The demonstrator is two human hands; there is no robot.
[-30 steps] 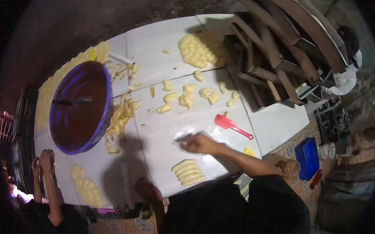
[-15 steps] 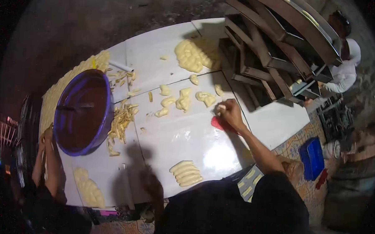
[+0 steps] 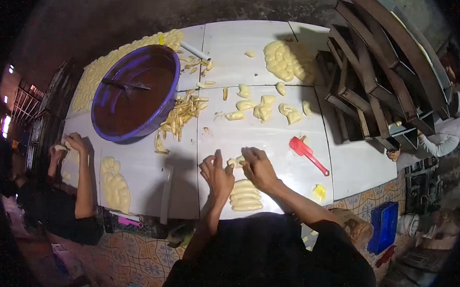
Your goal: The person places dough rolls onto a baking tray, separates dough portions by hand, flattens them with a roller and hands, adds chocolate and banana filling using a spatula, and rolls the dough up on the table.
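Observation:
A small piece of dough (image 3: 235, 162) lies on the white table in front of me, with a greenish strip beside it. The fingers of my right hand (image 3: 261, 170) are bent over its right side and hold it. My left hand (image 3: 219, 177) is at its left, fingers stretched and apart, thumb near the dough's edge. Just below my hands, several smooth dough rolls (image 3: 246, 196) lie side by side. To the right rests a red plastic scoop (image 3: 309, 155). Beyond my hands are several loose dough pieces (image 3: 264, 109).
A purple basin (image 3: 174, 97) of brown filling stands at the left, beside a pile of yellowish strips (image 3: 177, 115). A larger dough mass (image 3: 280, 61) lies farther back. Stacked metal trays (image 3: 369, 80) fill the right side. Co-workers are at far left and far right.
My right hand has moved from the scoop to the near middle with a dough piece. My left hand has come up onto the table beside it. The whole view has shifted.

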